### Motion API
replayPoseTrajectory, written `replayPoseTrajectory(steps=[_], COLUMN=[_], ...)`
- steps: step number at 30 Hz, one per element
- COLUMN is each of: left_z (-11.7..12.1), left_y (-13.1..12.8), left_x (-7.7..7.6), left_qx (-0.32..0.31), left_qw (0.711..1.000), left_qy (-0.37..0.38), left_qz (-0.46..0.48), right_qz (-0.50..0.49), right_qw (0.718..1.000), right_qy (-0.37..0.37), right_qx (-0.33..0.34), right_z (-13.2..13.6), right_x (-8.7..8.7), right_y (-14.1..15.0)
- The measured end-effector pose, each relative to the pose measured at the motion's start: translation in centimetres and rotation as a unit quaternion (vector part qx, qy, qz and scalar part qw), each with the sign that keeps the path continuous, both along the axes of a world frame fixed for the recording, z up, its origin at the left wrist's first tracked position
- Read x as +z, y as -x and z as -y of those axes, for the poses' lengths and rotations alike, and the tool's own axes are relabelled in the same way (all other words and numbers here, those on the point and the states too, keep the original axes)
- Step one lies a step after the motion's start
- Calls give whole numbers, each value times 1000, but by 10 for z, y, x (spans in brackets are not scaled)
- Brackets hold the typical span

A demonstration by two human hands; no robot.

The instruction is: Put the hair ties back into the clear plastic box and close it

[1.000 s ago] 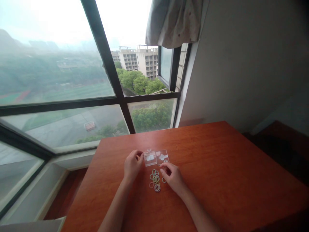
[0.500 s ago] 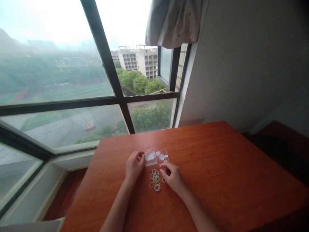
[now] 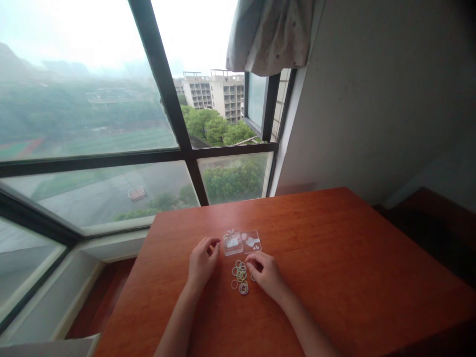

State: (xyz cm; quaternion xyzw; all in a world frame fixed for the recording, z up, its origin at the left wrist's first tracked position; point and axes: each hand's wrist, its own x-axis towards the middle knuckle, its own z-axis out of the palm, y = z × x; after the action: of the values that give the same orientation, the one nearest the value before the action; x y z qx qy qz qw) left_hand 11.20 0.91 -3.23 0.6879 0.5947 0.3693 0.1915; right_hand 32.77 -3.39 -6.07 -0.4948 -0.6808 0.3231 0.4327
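A clear plastic box [image 3: 233, 251] stands on the table with its lid [image 3: 252, 241] folded open to the right. Some small pale bands lie at its back left. Just left of the box is my left hand [image 3: 203, 262], fingers curved, thumb apart, nothing seen in it. In front of the box lies a loose pile of hair ties [image 3: 241, 273] in pale green, yellow and white, with a pinkish one [image 3: 234, 284] at its left. My right hand [image 3: 267, 272] rests at the pile's right side, fingers bent with a small gap to the thumb. It partly hides one tie.
The reddish-brown wooden table [image 3: 316, 238] reaches to the window [image 3: 230, 178] at the back and left. A grey curtain [image 3: 269, 37] hangs above, beside a pale wall [image 3: 364, 99] on the right.
My left hand has drawn back a little to the left, away from the box's side. My right hand stays nearly in place by the hair ties. The view has shifted slightly.
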Motion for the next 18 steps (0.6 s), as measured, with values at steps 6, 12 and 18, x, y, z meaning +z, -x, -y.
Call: replayPoseTrajectory(steps=[6, 12, 18], left_z=[0, 4, 7], left_y=[0, -2, -8], left_x=[-3, 0, 3], left_qx=[-14, -39, -52], left_qw=[1000, 997, 988], left_qy=[3, 29, 68], left_qz=[-8, -60, -126], right_qz=[57, 89, 90], right_qw=[998, 995, 995], right_qy=[-9, -14, -15], right_qx=[21, 32, 35], right_z=[3, 4, 3], right_x=[4, 6, 4], right_y=[1, 1, 1])
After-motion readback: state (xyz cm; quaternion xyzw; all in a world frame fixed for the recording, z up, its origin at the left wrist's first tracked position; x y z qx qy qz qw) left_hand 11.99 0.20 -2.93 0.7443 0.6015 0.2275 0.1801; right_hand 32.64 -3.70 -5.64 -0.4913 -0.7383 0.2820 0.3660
